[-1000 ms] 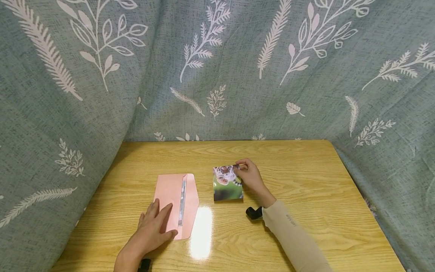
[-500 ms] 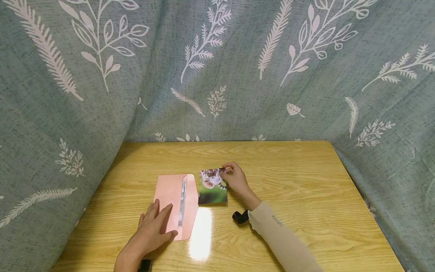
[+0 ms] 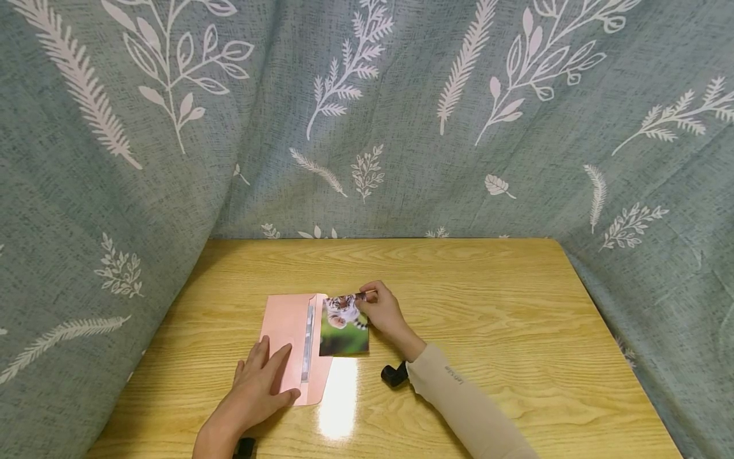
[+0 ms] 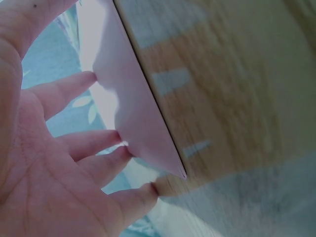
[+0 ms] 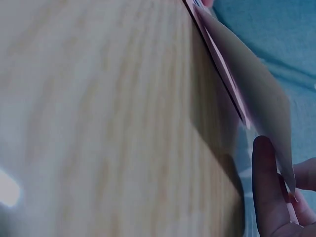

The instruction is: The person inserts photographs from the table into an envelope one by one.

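A pink envelope [image 3: 287, 319] lies on the table with its flap spread out to the right; a grey-blue printed strip [image 3: 308, 338] shows in its opening. My left hand [image 3: 252, 386] rests on the lower left of the envelope, fingers spread and fairly straight; the left wrist view shows the fingertips [image 4: 89, 76] touching the pink paper. My right hand [image 3: 385, 312] pinches a tiger photo card [image 3: 344, 335] by its upper right corner. The card's left edge overlaps the flap. From the right wrist view, the card's pale back [image 5: 256, 84] is tilted up off the table.
A wood-grain table [image 3: 487, 299] bears everything, with a bright glare patch below the card. Grey-green leaf-patterned cloth [image 3: 401, 178] hangs behind and at both sides. A black device [image 3: 394, 375] sits at the right wrist, another [image 3: 244, 447] at the left.
The right hand has carried the tiger card leftward and slightly nearer, from bare table to over the envelope flap. My left hand and the envelope have stayed put.
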`<state>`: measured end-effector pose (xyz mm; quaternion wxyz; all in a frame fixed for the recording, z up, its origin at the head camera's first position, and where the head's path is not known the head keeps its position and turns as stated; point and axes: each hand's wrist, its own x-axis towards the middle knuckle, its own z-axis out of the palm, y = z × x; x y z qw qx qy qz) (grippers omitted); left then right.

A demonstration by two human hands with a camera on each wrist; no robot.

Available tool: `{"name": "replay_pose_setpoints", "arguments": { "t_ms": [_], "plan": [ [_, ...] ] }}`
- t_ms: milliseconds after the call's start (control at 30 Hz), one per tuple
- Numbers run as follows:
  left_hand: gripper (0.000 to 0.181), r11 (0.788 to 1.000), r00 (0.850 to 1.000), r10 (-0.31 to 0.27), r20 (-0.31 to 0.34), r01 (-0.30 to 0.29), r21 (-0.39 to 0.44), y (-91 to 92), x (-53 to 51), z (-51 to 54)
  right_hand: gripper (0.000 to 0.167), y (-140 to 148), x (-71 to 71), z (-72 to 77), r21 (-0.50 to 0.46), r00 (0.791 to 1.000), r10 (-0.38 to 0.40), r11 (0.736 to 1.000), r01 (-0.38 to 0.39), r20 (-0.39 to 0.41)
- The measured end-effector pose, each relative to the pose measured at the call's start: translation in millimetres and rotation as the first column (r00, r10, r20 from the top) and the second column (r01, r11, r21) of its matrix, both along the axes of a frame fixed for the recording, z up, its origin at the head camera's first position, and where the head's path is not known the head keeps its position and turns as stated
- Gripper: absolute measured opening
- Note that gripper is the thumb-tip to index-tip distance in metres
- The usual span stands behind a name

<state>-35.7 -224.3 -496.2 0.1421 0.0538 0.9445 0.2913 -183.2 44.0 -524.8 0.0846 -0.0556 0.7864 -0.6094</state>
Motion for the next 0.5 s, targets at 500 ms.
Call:
{"name": "replay_pose_setpoints", "arguments": {
  "t_ms": [500],
  "plan": [
    [0.084,1.000,0.999,-0.004,-0.036,0.004,-0.021,0.6,1.6,0.9,0.024,-14,8.6,-2.0,0.018,0.999,0.036,0.999,-0.036,-0.009]
  ]
}}
